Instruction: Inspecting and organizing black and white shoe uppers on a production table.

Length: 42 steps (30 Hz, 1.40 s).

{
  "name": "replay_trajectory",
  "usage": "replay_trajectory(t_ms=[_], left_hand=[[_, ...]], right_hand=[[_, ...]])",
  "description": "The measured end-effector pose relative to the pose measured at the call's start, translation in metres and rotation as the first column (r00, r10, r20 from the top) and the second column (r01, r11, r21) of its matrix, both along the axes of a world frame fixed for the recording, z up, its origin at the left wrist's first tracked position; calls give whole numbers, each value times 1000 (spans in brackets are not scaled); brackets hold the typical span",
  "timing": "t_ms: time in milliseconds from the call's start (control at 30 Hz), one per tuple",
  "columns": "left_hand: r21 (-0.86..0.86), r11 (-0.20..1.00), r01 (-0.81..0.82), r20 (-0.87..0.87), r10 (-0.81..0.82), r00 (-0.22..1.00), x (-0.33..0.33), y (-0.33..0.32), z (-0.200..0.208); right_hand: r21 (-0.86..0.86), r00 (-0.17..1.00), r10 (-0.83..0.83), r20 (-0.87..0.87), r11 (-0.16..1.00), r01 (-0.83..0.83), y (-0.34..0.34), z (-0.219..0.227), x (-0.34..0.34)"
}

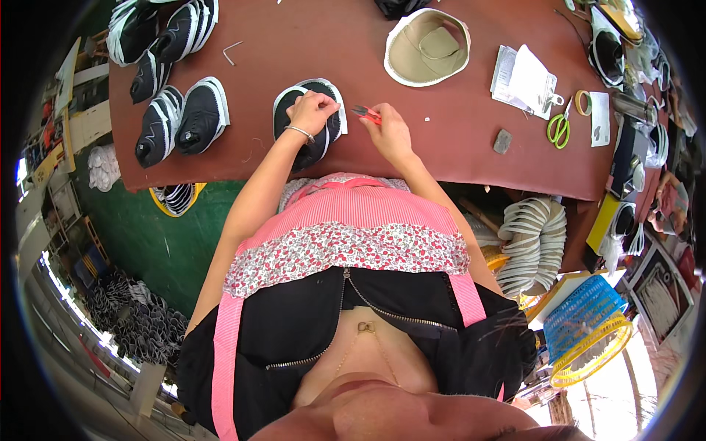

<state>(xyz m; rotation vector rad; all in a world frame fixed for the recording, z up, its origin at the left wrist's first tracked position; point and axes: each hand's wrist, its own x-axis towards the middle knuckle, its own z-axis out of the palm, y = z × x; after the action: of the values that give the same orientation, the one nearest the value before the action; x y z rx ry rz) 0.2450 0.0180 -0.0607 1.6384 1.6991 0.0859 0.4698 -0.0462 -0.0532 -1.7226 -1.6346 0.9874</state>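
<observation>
A pair of black shoe uppers (285,110) with white edging lies on the table in front of me. Over them is my left hand (312,115), its fingers bent and pinched together near the right-hand upper's white edge; whatever is between the fingertips is too small to make out. Just to the right, my right hand (391,135) is closed around small red-handled thread snips (367,115). Their dark tips point left toward the pair, with a gap between them and my left fingers.
More black-and-white shoe uppers (202,117) stand at the table's left. A beige cap (428,48) lies upturned at the back. Rightward are a clipboard with papers (525,81), green-handled scissors (559,131), a tape roll (583,102) and a small grey block (502,141) on the red-brown table (456,140).
</observation>
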Motion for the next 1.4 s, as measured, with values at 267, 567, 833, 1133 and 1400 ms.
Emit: replay_trajectory(t_ms=[267,567,833,1133,1400], left_hand=[[7,999,-50,77,49,996,3,0,8],[238,971,-30,-80,50,996,-77,-53,118],[354,904,238,-257,-150,955,-23,-120,80],[611,741,278,-352,-59,934,-93,-114,119],[418,876,238,-600,70,797,-286,-99,118]], right_hand=[[-14,995,88,-46,996,-89,12,-29,-11],[136,897,-400,185,915,380,-3,-35,89],[278,777,-403,483,912,300,9,-32,98],[404,901,-269,341,907,118,55,-16,46],[525,907,-396,143,808,269,203,-25,56]])
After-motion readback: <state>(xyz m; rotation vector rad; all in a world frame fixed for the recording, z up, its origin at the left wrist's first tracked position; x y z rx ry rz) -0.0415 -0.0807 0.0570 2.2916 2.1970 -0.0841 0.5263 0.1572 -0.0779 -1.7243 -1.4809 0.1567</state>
